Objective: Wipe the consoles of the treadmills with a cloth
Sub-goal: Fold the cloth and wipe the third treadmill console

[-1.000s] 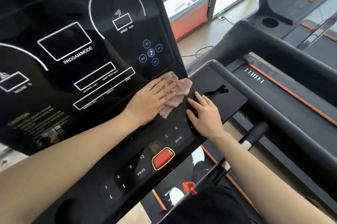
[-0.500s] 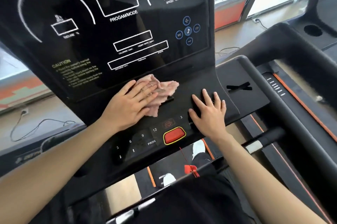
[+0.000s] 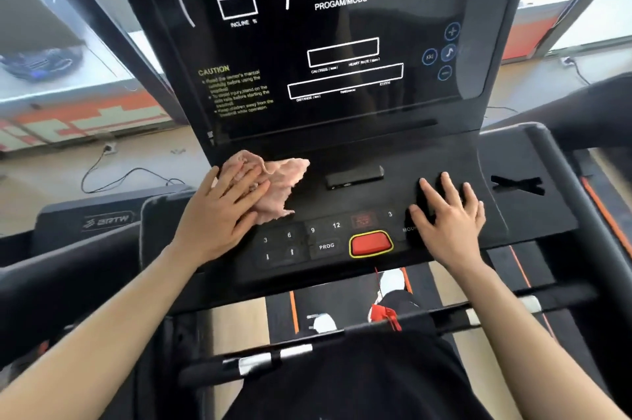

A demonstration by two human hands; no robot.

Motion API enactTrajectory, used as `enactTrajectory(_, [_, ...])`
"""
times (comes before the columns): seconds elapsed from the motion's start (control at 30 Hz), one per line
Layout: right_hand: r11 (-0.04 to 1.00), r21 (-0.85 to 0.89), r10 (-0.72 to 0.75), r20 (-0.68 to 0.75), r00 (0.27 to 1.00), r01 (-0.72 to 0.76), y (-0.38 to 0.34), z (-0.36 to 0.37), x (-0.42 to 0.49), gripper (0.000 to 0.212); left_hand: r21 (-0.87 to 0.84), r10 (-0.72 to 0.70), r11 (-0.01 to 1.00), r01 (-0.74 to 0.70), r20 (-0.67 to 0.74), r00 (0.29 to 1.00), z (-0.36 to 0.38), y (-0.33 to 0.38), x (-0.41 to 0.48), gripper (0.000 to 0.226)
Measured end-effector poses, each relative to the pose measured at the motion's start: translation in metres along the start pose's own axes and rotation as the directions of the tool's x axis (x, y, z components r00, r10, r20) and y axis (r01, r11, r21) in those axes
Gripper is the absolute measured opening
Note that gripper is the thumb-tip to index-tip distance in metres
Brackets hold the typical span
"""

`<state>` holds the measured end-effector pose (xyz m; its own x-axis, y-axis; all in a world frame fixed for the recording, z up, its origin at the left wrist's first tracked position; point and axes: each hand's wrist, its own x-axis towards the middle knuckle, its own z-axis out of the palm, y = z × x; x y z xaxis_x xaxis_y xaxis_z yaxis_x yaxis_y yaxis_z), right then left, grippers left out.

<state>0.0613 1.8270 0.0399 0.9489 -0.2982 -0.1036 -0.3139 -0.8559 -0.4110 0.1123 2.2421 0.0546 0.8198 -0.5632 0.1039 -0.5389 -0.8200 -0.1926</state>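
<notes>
The left hand (image 3: 224, 214) lies flat, fingers spread, pressing a crumpled pink cloth (image 3: 273, 181) onto the lower left part of the treadmill console (image 3: 403, 149), just below the dark display panel (image 3: 342, 43). The cloth's loose edge sticks out to the right of the fingers, above the numbered keys. The right hand (image 3: 448, 219) rests open and empty, palm down, on the console's right side, right of the red stop button (image 3: 371, 244).
</notes>
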Motion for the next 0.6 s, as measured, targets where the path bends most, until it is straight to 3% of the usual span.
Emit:
enactTrajectory(0.27, [1.0, -0.002, -0.023, 0.03, 0.999, 0.023, -0.001, -0.004, -0.001, 0.056, -0.357, -0.232, 0.896, 0.264, 0.132, 0.964, 0.009, 0.051, -0.05, 0.063])
enactTrajectory(0.47, [0.998, 0.007, -0.066, 0.069, 0.995, 0.065, 0.004, -0.008, -0.001, 0.056, -0.333, -0.159, 0.915, 0.227, 0.217, 0.963, 0.004, 0.084, -0.029, 0.067])
enactTrajectory(0.6, [0.995, 0.011, -0.102, 0.089, 0.991, 0.101, 0.007, -0.008, -0.002, 0.057, -0.338, -0.02, 0.936, 0.097, 0.224, 0.974, -0.004, 0.099, 0.001, 0.072])
